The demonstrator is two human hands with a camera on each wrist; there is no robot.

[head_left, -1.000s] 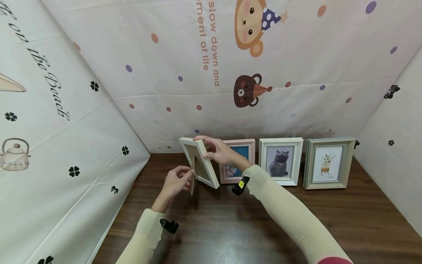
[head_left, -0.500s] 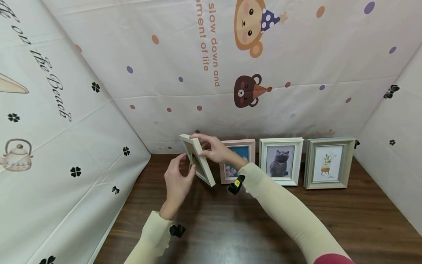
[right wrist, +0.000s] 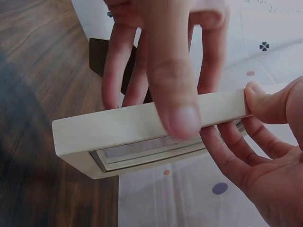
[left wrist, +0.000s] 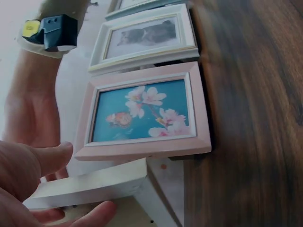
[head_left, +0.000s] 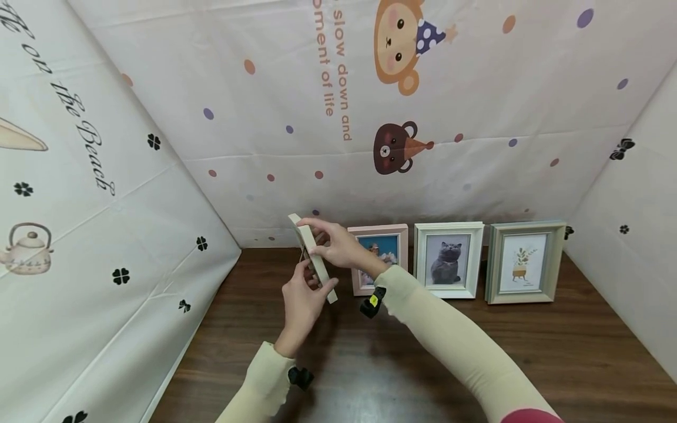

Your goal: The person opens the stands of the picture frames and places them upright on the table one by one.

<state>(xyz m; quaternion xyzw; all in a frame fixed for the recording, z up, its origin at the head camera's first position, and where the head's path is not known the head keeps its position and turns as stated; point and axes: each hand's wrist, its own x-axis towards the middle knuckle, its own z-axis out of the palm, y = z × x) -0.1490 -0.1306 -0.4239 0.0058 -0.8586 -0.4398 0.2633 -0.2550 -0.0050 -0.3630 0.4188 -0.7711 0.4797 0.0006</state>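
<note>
A cream picture frame stands tilted between both hands, its side edge towards the head camera. My right hand grips its upper part, thumb on the edge and fingers over the glass side, as the right wrist view shows. Lower down, my left hand holds the same edge, its thumb across it and its fingers on the back. A dark stand leg sticks out behind the frame in the right wrist view. Close to the right is a pink frame with a blossom picture, partly hidden by the right hand in the head view.
To the right stand a white frame with a cat picture and a grey-green frame with a potted-plant picture. They are on a dark wooden table, before a printed cloth backdrop. Another cloth wall rises at the left.
The left hand has moved from the stand leg at the frame's back to its lower side edge. The frame has turned more edge-on and the right hand has shifted slightly left.
</note>
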